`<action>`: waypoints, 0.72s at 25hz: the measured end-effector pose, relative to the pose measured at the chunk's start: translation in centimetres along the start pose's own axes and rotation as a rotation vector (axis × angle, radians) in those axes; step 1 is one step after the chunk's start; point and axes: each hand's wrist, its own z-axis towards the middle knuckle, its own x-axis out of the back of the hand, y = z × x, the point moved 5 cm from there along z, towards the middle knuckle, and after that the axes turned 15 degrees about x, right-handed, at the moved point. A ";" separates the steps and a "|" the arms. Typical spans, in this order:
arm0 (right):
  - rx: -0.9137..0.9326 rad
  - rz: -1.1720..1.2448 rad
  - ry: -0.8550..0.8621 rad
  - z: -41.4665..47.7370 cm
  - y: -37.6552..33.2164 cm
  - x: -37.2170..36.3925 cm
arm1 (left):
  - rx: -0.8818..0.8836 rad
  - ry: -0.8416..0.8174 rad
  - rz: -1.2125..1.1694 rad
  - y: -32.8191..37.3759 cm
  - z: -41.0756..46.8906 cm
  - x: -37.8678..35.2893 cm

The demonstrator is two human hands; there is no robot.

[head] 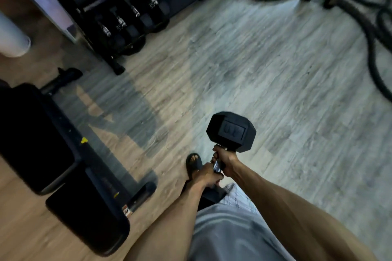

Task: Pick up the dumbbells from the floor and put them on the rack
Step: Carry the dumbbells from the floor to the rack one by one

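Note:
A black hex dumbbell (231, 131) hangs above the wooden floor in front of my legs, its far head pointing away from me and its near head partly hidden by my forearms. My right hand (226, 160) grips the upper part of the metal handle. My left hand (209, 176) grips the handle just below it. The black dumbbell rack (110, 8) stands at the upper left, with several dumbbells (127, 21) on its lowest shelf.
A black weight bench (53, 154) fills the left side. Thick battle ropes (350, 2) lie coiled on the floor at the upper right. A white cylinder (12, 36) stands at the far left. My sandalled foot (194, 163) is beside my left hand.

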 end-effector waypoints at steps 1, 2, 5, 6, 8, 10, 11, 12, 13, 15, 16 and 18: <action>0.010 0.007 -0.004 1.7 -2.1 -0.6 | -0.019 0.005 0.020 2.7 -0.3 1.9; 0.011 0.011 -0.003 3.3 -4.0 -1.1 | -0.038 0.003 0.032 5.4 -1.6 3.7; 0.008 0.022 0.013 7.9 -9.4 -1.9 | -0.067 -0.023 0.068 12.1 -0.8 7.4; 0.008 0.029 0.022 9.5 -11.0 -2.2 | -0.066 -0.031 0.074 13.9 0.2 8.3; 0.002 0.038 0.033 12.8 -13.8 -2.6 | -0.050 -0.029 0.085 17.4 2.3 9.9; -0.013 0.039 0.035 16.6 -16.3 -2.7 | -0.037 -0.018 0.128 21.3 4.3 11.6; -0.022 0.052 0.039 18.6 -17.9 -2.8 | -0.032 -0.010 0.153 23.5 5.4 12.5; -0.032 0.073 0.034 20.8 -19.4 -2.9 | -0.033 -0.005 0.174 26.0 6.2 13.5; -0.047 0.099 0.025 23.0 -21.1 -2.9 | -0.034 -0.006 0.192 28.5 7.3 14.5; -0.074 0.112 0.019 27.6 -25.2 -2.9 | -0.028 0.009 0.220 34.4 8.5 16.6; -0.082 0.119 0.024 29.5 -27.3 -2.8 | -0.028 0.031 0.235 37.2 8.9 17.6; -0.101 0.150 0.011 33.1 -31.9 -2.7 | -0.025 0.067 0.262 42.7 9.6 19.6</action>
